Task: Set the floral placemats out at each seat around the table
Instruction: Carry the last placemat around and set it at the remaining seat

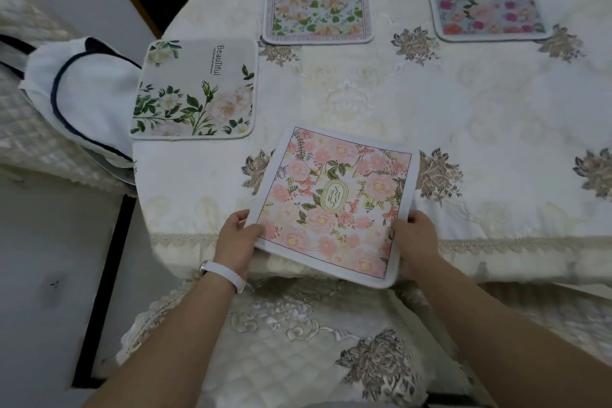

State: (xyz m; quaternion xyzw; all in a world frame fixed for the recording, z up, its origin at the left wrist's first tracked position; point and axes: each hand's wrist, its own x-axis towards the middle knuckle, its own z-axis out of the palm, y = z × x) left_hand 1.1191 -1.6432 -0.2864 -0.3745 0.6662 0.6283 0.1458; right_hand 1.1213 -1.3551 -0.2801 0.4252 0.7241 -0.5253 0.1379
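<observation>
Both hands grip the pink placemat (334, 205) by its near corners: left hand (236, 238) on the left corner, right hand (415, 243) on the right. Mat is square, white-edged, pink blooms, green oval label in the middle; lies askew between the hands, near edge overhanging the desk (463, 129). Three more mats lie beyond the hands: white-rose mat (195, 89) ahead-left, peach mat (318, 5) straight ahead, red-rose mat (485, 0) far ahead-right. Fingers under the mat hidden; label lettering hard to read.
</observation>
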